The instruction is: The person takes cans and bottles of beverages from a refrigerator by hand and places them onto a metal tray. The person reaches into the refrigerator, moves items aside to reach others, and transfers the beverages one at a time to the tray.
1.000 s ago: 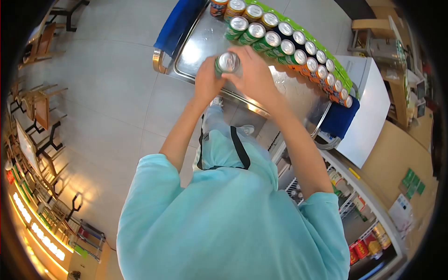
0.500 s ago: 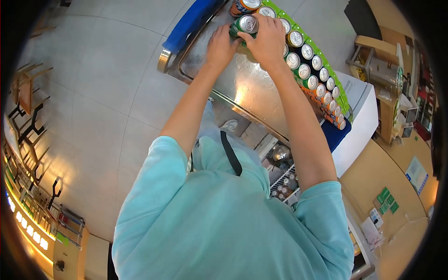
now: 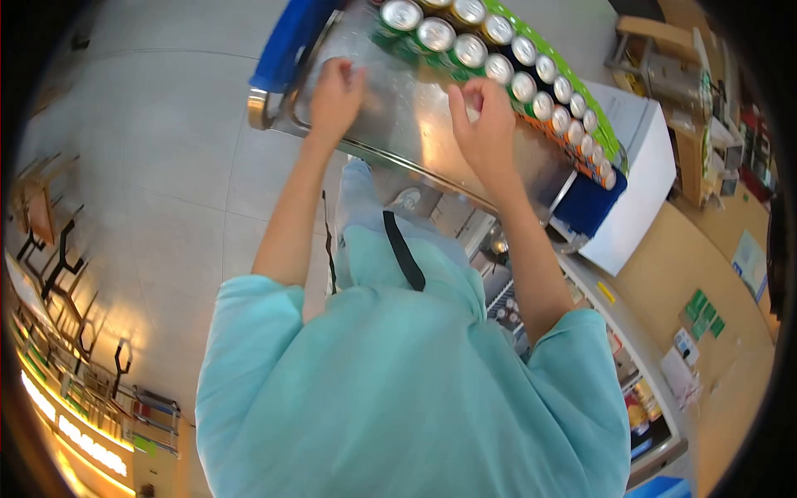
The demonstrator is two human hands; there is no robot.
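My left hand (image 3: 335, 100) hovers over the left part of a metal cart top (image 3: 398, 108), fingers loosely curled with the thumb apart and nothing in them. Farther right, my right hand (image 3: 484, 129) is also free, its thumb and index finger parted, close to the front row of drink cans. In that row stand green cans (image 3: 436, 37), and orange cans (image 3: 585, 149) follow toward the right end. Behind them is a row of dark cans (image 3: 525, 51). All the cans stand upright with silver lids facing up.
A bright green strip (image 3: 573, 70) runs along the cart's far edge. Blue cloth covers (image 3: 292, 41) wrap the cart's ends. A white cabinet (image 3: 635, 158) stands to the right, and wooden chairs (image 3: 66, 257) are at the far left.
Both hands have let go of a green can, moved apart and drawn back toward me. Green cans now stand at the left end of the front row. My view has shifted.
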